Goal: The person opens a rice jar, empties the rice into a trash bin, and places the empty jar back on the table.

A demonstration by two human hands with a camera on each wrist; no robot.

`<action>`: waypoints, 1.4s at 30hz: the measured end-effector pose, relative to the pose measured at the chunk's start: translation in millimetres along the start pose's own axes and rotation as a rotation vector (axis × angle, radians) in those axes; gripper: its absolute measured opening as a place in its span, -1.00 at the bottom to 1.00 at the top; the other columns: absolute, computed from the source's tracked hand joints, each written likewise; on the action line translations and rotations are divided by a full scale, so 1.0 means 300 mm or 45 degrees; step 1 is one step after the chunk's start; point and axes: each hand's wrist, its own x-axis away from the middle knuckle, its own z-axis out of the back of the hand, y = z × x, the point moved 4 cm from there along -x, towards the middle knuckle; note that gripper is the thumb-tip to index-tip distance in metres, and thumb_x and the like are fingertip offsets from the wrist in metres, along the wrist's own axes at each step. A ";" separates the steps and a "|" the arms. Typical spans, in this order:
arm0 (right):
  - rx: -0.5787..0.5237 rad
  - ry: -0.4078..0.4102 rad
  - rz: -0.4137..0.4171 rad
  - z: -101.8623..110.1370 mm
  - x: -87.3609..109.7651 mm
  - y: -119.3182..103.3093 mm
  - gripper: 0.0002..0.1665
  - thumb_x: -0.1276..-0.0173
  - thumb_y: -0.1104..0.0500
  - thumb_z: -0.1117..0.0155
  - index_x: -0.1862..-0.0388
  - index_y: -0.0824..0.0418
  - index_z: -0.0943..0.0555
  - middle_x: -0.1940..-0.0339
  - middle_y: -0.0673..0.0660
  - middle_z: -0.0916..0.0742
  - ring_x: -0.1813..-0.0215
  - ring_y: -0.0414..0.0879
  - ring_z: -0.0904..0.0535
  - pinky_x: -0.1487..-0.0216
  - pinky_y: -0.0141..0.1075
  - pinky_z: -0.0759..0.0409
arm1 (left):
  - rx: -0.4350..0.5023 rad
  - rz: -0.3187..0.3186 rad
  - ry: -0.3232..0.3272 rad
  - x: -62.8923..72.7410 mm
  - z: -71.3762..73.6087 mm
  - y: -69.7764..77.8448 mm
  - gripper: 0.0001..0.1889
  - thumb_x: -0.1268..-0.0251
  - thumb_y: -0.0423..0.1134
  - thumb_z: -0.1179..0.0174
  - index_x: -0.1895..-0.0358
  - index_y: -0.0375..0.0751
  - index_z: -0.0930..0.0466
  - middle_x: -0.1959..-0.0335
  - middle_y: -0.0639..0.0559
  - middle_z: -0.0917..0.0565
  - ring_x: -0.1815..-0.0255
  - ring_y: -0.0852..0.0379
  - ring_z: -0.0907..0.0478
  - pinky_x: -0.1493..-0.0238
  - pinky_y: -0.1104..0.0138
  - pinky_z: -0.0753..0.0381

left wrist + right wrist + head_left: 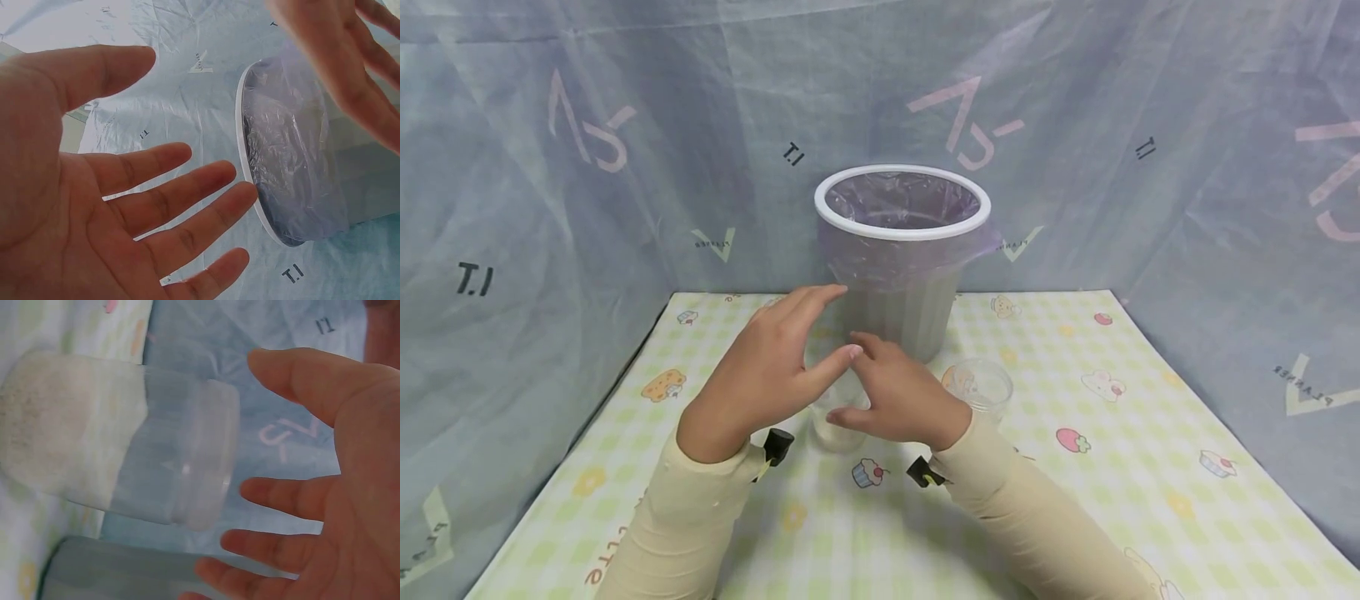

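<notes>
A clear jar (837,435) with pale grainy contents in its bottom stands on the table, partly hidden behind my hands in the head view. The right wrist view shows this jar (119,434) with a whitish translucent band at its top. My right hand (913,398) hovers close by the top end, thumb and fingers spread apart and holding nothing. To the left and higher, my left hand (767,371) is held up with its fingers extended and its palm bare. In the head view its thumb tip overlaps the right hand.
Behind the hands stands a ribbed bin (898,312) with a white rim (827,218) and a purple plastic liner (895,258). A second clear jar (992,387) sits right of my right hand. Grey-blue cloth (685,125) encloses the checked table (1060,517).
</notes>
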 end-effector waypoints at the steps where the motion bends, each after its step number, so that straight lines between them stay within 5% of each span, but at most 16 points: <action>1: -0.005 -0.005 -0.013 -0.006 -0.002 0.001 -0.05 -0.27 -0.33 -0.42 -0.53 0.02 -0.38 -0.51 0.34 -0.45 -0.40 0.27 -0.52 -0.30 0.10 -0.57 | 0.000 0.001 -0.002 -0.001 0.000 0.000 -0.35 -0.44 0.06 -0.24 -0.48 -0.14 -0.39 -0.37 -0.05 -0.56 -0.40 -0.05 -0.52 -0.36 -0.09 -0.48; 13: -0.020 -0.009 -0.064 -0.092 -0.027 0.025 -0.03 -0.26 -0.40 -0.39 -0.52 -0.01 -0.36 -0.50 0.20 -0.46 -0.36 0.14 -0.54 -0.12 0.04 -0.66 | -0.025 0.006 0.003 -0.001 0.005 0.004 -0.35 -0.45 0.08 -0.25 -0.47 -0.15 -0.41 -0.37 -0.06 -0.57 -0.39 -0.08 -0.53 -0.34 -0.18 -0.41; 27: -0.082 0.085 -0.005 -0.140 -0.047 0.033 -0.04 -0.20 -0.32 -0.49 -0.47 0.07 -0.44 -0.27 0.04 -0.64 -0.27 -0.08 -0.56 -0.22 -0.15 -0.61 | 0.027 -0.013 0.012 0.004 0.015 0.006 -0.37 -0.45 0.07 -0.26 -0.46 -0.13 -0.43 -0.37 -0.01 -0.57 -0.40 -0.06 -0.51 -0.39 -0.15 -0.37; 33: -0.047 0.175 -0.006 -0.090 -0.049 0.042 -0.11 -0.16 -0.35 -0.49 -0.36 0.05 -0.51 -0.06 0.04 -0.66 -0.03 -0.08 -0.57 0.00 -0.17 -0.62 | 0.127 -0.012 0.038 0.005 0.024 0.018 -0.39 -0.44 0.03 -0.28 -0.45 -0.12 -0.43 -0.37 -0.01 -0.55 -0.40 -0.01 -0.50 -0.38 0.00 -0.47; 42: -0.036 0.367 -0.067 0.060 -0.018 0.052 -0.03 -0.21 -0.37 -0.41 -0.45 0.13 -0.44 -0.08 0.10 -0.62 0.00 -0.06 -0.55 0.15 -0.16 -0.63 | 0.172 -0.021 0.082 -0.007 0.010 0.027 -0.36 -0.42 0.03 -0.29 -0.47 -0.13 -0.40 -0.42 -0.02 -0.50 -0.42 -0.03 -0.48 -0.39 -0.03 -0.45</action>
